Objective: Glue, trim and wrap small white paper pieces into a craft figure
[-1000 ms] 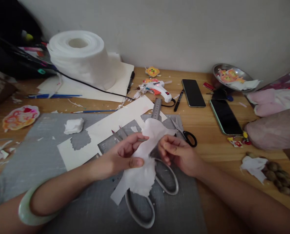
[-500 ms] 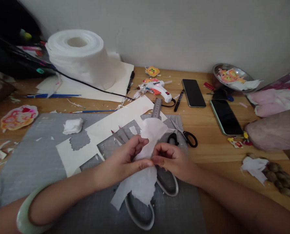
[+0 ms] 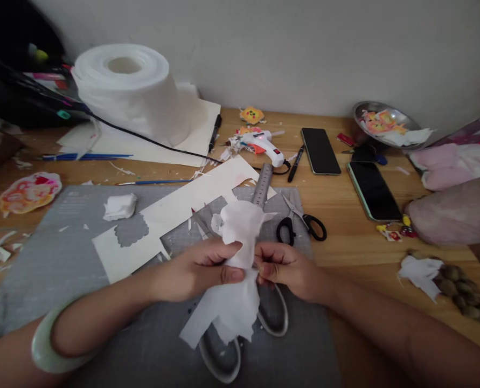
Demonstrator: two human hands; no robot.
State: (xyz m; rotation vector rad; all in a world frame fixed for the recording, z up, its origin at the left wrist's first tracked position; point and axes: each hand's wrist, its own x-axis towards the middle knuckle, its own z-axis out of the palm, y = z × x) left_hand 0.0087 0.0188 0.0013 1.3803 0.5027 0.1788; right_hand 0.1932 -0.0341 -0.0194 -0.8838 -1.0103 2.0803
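A crumpled piece of thin white tissue-like sheet hangs between my two hands, with a flatter white scalloped piece at its top. My left hand pinches it from the left, thumb on top. From the right, my right hand pinches its edge between thumb and fingers. Beneath my hands lie large grey-handled scissors, partly covered by the white sheet. A steel ruler sticks out beyond the held pieces. Small black-handled scissors rest just past my right hand.
A grey cutting mat carries cut white card and a folded white wad. Behind are a big white roll, a glue gun with its cord, and two phones. A metal bowl stands at the back right.
The held white pieces have shifted slightly left and tilted, their top now lower. My left hand has moved slightly left, and more of the ruler shows. Both hands keep their pinch.
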